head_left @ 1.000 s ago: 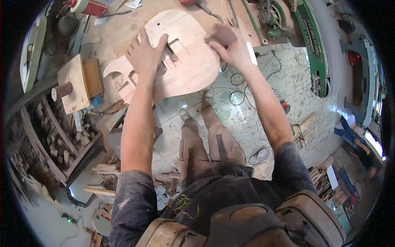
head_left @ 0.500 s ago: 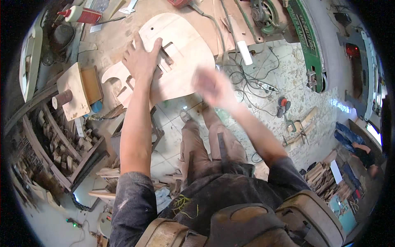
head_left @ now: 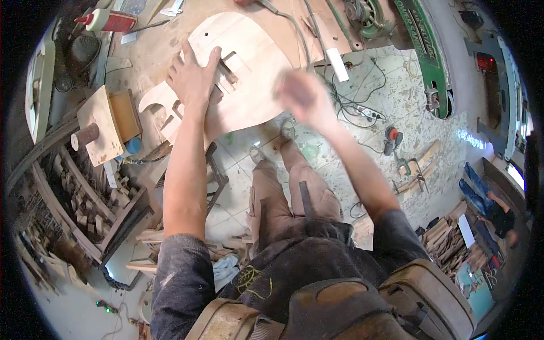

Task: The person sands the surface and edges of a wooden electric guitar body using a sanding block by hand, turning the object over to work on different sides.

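A pale wooden guitar body (head_left: 255, 54) with cut-out cavities and a small round hole lies flat on the workbench, its near edge jutting past the bench. Pressed on its face, beside the middle cavities, my left hand (head_left: 194, 79) has its fingers spread and holds nothing. At the body's right edge my right hand (head_left: 317, 107), smeared by motion, is closed round a small brown block (head_left: 296, 90). Blur hides the block's exact kind and whether it touches the wood.
A red-and-white glue bottle (head_left: 107, 20) lies at the far left. Left of the body stands a wooden jig with a sanding drum (head_left: 85, 137). A green belt sander (head_left: 422, 51) is at the right. Cables and a power strip (head_left: 369, 113) lie on the floor. Another person (head_left: 501, 218) is far right.
My right hand has moved a little up and to the right along the body's edge with the brown block. My left hand stays in place on the wood.
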`<state>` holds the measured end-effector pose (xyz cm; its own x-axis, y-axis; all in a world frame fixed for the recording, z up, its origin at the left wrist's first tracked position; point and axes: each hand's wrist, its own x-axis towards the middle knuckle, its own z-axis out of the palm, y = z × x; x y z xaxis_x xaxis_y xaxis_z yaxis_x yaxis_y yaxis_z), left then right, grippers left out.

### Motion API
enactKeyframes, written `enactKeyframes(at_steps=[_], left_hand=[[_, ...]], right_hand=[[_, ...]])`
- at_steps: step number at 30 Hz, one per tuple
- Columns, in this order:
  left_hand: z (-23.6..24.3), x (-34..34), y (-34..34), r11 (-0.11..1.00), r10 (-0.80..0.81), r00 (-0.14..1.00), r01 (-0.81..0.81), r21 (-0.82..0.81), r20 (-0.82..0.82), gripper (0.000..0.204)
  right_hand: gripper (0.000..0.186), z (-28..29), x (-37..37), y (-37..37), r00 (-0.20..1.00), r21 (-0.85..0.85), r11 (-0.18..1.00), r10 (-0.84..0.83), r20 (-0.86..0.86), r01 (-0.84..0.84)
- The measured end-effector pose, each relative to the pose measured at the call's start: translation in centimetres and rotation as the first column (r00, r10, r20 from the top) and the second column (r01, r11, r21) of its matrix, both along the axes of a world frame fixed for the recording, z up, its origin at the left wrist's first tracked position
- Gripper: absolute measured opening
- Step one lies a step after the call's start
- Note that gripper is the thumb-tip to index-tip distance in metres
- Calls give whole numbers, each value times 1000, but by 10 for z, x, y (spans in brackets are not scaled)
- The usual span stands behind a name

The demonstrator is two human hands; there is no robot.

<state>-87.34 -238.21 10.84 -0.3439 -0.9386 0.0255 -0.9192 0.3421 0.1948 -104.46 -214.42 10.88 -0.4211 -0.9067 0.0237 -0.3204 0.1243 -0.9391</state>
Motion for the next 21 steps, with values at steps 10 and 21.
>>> enactKeyframes(at_steps=[10, 21], left_hand=[[-4, 6, 2, 1000, -6, 1000, 6, 7, 9, 96], [-4, 1, -1, 999, -22, 1000, 22, -29, -21, 96]], right_hand=[[57, 0, 13, 11, 977, -47, 999, -9, -215, -1], [54, -13, -5, -3, 986, -53, 995, -72, 148, 81]])
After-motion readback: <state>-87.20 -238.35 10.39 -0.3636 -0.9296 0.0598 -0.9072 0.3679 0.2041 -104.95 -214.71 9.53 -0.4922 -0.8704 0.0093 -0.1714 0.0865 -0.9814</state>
